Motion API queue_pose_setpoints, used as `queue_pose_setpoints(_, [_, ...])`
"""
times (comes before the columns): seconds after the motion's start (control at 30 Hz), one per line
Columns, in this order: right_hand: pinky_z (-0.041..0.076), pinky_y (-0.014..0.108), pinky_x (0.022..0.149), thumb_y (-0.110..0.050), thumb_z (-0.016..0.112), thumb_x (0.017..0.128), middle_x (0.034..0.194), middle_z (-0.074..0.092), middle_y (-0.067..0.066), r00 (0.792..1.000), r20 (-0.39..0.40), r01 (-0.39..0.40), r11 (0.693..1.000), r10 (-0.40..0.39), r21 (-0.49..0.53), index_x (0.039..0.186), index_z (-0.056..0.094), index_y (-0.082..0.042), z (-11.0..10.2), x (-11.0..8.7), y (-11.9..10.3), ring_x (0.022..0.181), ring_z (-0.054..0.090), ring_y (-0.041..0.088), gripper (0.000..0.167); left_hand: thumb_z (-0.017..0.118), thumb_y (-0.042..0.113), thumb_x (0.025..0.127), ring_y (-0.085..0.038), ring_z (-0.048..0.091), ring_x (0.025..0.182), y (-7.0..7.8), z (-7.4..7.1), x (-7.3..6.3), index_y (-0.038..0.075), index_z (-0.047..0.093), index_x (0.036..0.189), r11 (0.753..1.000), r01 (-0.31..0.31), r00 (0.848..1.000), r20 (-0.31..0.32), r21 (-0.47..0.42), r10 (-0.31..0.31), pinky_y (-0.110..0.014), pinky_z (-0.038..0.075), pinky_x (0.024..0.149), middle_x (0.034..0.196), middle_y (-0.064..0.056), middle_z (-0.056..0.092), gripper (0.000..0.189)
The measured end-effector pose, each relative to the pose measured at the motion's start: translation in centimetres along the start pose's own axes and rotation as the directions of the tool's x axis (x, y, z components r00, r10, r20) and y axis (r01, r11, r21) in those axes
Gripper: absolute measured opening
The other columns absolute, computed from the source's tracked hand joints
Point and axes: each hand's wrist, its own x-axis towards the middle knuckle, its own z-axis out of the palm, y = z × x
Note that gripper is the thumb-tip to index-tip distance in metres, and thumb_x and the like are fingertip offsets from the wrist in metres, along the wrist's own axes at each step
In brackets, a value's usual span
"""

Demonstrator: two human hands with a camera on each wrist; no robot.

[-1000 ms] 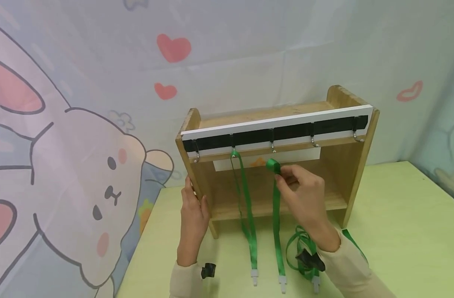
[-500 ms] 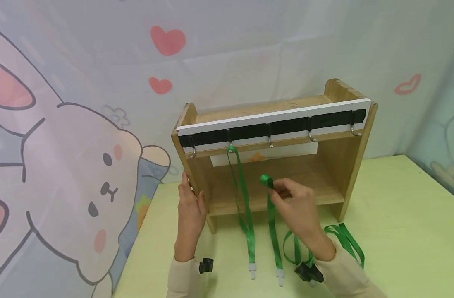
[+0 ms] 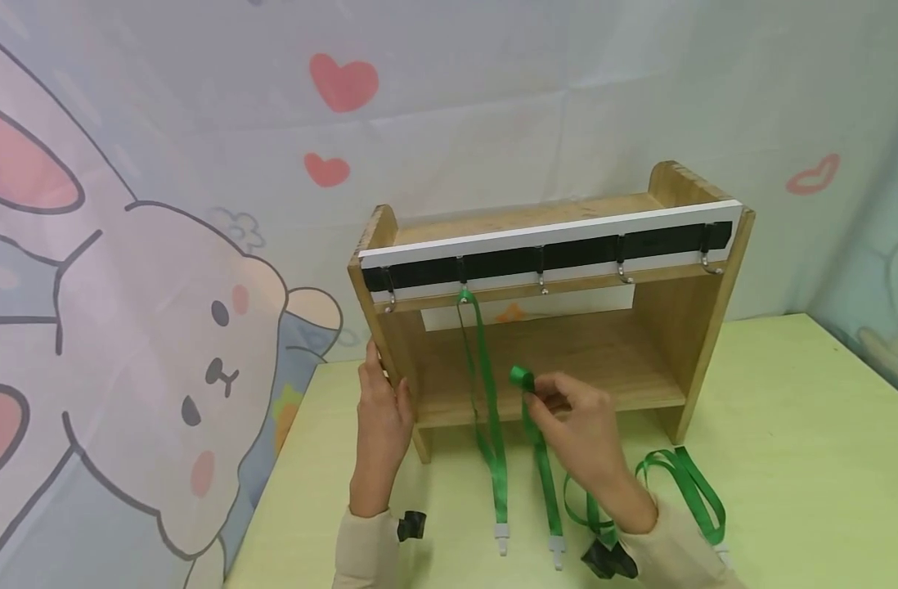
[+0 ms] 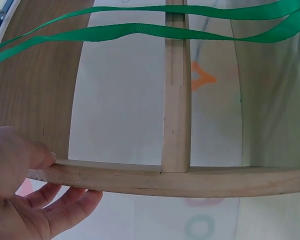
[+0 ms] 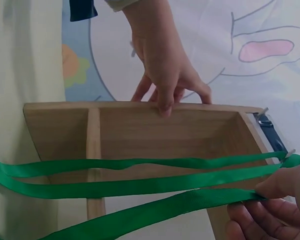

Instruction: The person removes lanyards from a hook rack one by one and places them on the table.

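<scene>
My left hand (image 3: 384, 413) grips the left side panel of a small wooden shelf (image 3: 611, 352), thumb inside and fingers outside, as the left wrist view shows. My right hand (image 3: 577, 421) pinches a green lanyard (image 3: 546, 491) just below its looped top, in front of the shelf opening. That lanyard hangs down to a white clip (image 3: 557, 548) at its lower end. Another green lanyard (image 3: 487, 376) hangs from the second hook from the left, left of my right hand. The third hook (image 3: 542, 282) is above the pinched loop, apart from it.
A white strip with a black band (image 3: 581, 255) and several metal hooks runs along the shelf's upper front. More green lanyards (image 3: 695, 487) lie on the pale yellow-green table (image 3: 802, 409), partly behind my right forearm. A printed cloth (image 3: 478, 131) stands behind.
My right hand has come down and slightly left with the lanyard, moving its loop from just below the third hook to lower in front of the shelf. My left hand stays on the panel.
</scene>
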Motion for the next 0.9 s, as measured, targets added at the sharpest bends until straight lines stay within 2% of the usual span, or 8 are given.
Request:
queue_pose_setpoints(0.27, [0.056, 0.024, 0.063, 0.014, 0.076, 0.080, 0.079, 0.072, -0.001, 0.998, 0.054, 0.011, 1.000, -0.012, 0.020, 0.088, 0.072, -0.003, 0.6, -1.1, 0.3, 0.069, 0.065, 0.008, 0.018, 0.058, -0.006, 0.098, -0.051, 0.065, 0.087, 0.0, 0.1, 0.2, -0.003, 0.014, 0.153, 1.000, -0.011, 1.000, -0.009, -0.003, 0.011, -0.055, 0.058, 0.068, 0.118, -0.034, 0.045, 0.070])
queue_pose_setpoints(0.43, [0.056, 0.026, 0.063, 0.013, 0.076, 0.080, 0.079, 0.072, -0.001, 0.997, 0.075, -0.009, 0.999, 0.006, 0.038, 0.089, 0.073, -0.003, 0.7, -2.1, 0.2, 0.069, 0.065, 0.008, 0.019, 0.058, -0.007, 0.098, -0.052, 0.065, 0.089, 0.0, 0.2, 0.2, -0.004, 0.015, 0.153, 1.000, -0.023, 1.000, -0.017, -0.007, 0.023, -0.056, 0.058, 0.069, 0.117, -0.034, 0.045, 0.069])
queue_pose_setpoints(0.7, [0.057, 0.026, 0.063, 0.012, 0.076, 0.081, 0.079, 0.073, -0.002, 0.987, 0.134, -0.090, 0.996, 0.087, 0.011, 0.089, 0.074, -0.003, 0.8, -3.4, 0.7, 0.068, 0.065, 0.006, 0.017, 0.058, -0.006, 0.098, -0.051, 0.066, 0.087, 0.0, 0.1, 0.1, -0.004, 0.014, 0.153, 1.000, -0.020, 1.000, -0.012, -0.002, 0.020, -0.055, 0.058, 0.068, 0.117, -0.033, 0.045, 0.070])
queue_pose_setpoints(0.9, [0.055, 0.025, 0.060, 0.010, 0.076, 0.081, 0.076, 0.070, -0.006, 0.966, 0.178, -0.184, 0.982, 0.186, -0.029, 0.088, 0.073, -0.005, 0.6, -4.4, 1.0, 0.065, 0.066, 0.008, 0.017, 0.058, -0.006, 0.098, -0.051, 0.065, 0.089, 0.0, 0.0, 0.1, -0.004, 0.015, 0.153, 1.000, -0.017, 1.000, -0.013, -0.005, 0.017, -0.056, 0.058, 0.070, 0.118, -0.034, 0.045, 0.070])
